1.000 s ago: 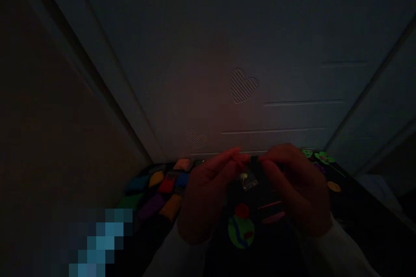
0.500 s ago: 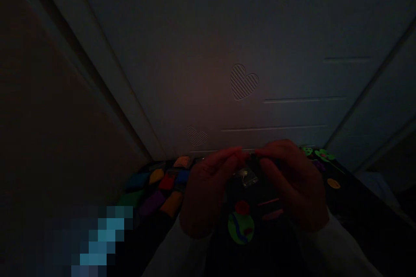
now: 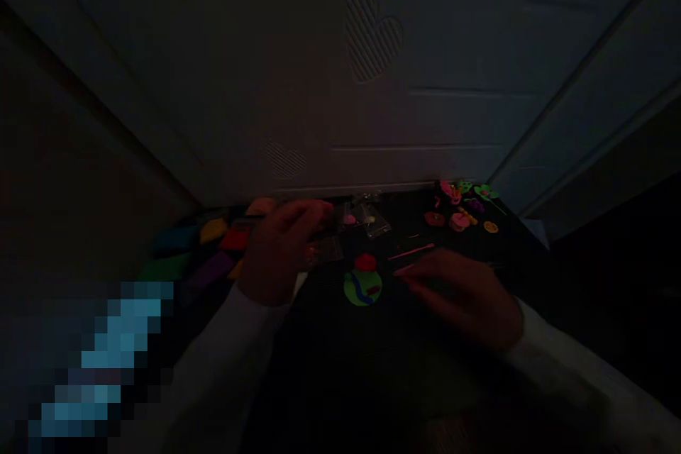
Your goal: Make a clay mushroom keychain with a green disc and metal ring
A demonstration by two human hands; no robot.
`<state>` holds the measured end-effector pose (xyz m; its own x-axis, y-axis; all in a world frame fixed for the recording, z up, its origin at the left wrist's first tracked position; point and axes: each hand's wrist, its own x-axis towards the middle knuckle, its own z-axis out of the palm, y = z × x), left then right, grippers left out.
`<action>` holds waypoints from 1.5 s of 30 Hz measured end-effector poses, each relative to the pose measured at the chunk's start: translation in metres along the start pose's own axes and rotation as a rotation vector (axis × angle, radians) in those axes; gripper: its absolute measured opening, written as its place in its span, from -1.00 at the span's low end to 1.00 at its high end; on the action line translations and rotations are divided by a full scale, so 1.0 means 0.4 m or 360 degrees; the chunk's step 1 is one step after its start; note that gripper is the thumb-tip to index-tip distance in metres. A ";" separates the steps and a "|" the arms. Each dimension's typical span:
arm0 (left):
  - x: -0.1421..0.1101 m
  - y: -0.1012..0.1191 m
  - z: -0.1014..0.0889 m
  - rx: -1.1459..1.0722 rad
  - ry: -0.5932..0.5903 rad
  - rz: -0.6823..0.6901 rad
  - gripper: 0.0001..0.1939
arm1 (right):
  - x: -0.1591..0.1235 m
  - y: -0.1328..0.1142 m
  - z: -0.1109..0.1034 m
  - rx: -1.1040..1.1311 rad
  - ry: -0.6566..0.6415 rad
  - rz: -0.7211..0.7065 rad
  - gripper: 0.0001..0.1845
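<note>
The picture is very dark. My left hand (image 3: 281, 248) reaches left and back over a dark work surface (image 3: 330, 340), its fingers curled and smeared, beside small clear plastic bags (image 3: 367, 220) and coloured clay packs (image 3: 218, 245). Lower down, my right hand (image 3: 462, 294) lies over the surface with fingers stretched to the left. Its tips are at a short pink clay strip (image 3: 404, 269). A second thin pink strip (image 3: 412, 252) lies just behind. Between my hands sits a green clay disc (image 3: 362, 289) with a blue stripe and a red ball on its top edge.
Small finished clay figures (image 3: 462, 209), pink, red, green and orange, are grouped at the back right corner. A pale panel (image 3: 372, 35) with embossed striped hearts stands right behind the surface. A blurred blue patch (image 3: 106, 355) is at the lower left.
My hands were pinched together in front of me; now they are apart, the left moved leftwards and back, the right down to the surface. The view has tilted downwards.
</note>
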<state>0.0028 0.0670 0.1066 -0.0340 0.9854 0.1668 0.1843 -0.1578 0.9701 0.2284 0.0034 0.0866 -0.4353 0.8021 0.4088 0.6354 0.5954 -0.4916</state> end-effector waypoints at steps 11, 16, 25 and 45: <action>-0.073 -0.217 0.001 0.0946 -0.0221 0.0580 -0.51 | -0.142 0.128 0.155 -0.0062 -0.0319 0.0152 -0.79; -0.098 -0.223 0.006 0.1310 -0.0559 0.0525 0.04 | -0.141 0.120 0.147 -0.0037 -0.0346 0.0200 -0.78; -0.104 -0.260 0.023 0.1292 -0.0671 0.0464 -0.02 | -0.148 0.127 0.149 0.0011 -0.0360 0.0210 -0.77; -0.077 -0.283 0.028 0.1217 -0.0659 0.0535 -0.12 | -0.151 0.133 0.150 0.0047 -0.0364 0.0209 -0.78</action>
<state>-0.0059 0.0551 -0.0104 0.4643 0.8631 0.1988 0.7228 -0.4989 0.4781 0.2501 -0.0105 -0.0104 -0.4856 0.8599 0.1573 0.6784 0.4841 -0.5526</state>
